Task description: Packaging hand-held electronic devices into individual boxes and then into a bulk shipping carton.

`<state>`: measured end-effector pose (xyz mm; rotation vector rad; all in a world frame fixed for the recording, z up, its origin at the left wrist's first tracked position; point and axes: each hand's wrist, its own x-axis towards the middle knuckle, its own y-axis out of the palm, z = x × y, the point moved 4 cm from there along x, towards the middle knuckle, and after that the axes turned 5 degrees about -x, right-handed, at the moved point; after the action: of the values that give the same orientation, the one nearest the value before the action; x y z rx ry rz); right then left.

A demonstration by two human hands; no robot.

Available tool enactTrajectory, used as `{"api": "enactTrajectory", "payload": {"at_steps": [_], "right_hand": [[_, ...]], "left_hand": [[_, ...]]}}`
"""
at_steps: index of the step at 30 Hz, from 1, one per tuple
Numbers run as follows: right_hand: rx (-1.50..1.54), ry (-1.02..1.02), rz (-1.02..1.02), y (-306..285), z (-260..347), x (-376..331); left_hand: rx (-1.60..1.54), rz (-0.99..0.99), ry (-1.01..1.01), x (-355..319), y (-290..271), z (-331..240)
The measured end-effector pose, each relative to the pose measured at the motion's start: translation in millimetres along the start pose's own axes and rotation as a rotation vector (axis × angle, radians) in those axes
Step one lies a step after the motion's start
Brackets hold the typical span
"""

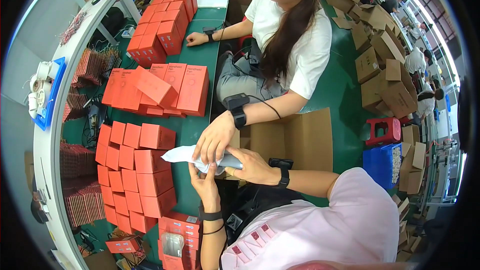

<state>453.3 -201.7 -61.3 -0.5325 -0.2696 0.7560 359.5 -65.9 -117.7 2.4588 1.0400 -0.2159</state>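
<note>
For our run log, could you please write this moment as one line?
left hand: holds white bag | right hand: on bag | co-worker's hand: on bag | red boxes: beside

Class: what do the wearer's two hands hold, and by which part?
Both hold a grey item in a white bag: left hand beneath its middle, right hand at its right end.

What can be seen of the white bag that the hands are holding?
The white bag looks like thin, crinkled plastic film, wrapped around a greyish object whose kind I cannot tell. It lies roughly level above the green table's edge, its loose end pointing toward the orange boxes. The left hand grips it from below, the right hand holds its right end, and a co-worker's hand presses on top.
</note>
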Motion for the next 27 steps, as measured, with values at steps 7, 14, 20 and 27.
{"api": "enactTrajectory", "payload": {"at_steps": [7, 14, 20, 27], "right_hand": [[0.058, 0.078, 0.093, 21, -12, 1], [0.159, 0.209, 0.012, 24, -20, 0], [0.307, 0.124, -0.425, 7, -20, 43], [0.755, -0.001, -0.707, -50, -36, 138]], "left_hand": [[0.069, -0.062, 0.055, -6, -11, 4], [-0.081, -0.081, -0.145, -17, -11, 24], [-0.028, 0.067, -0.200, -35, 15, 34], [-0.007, 0.035, -0.258, -60, -6, 12]]}}
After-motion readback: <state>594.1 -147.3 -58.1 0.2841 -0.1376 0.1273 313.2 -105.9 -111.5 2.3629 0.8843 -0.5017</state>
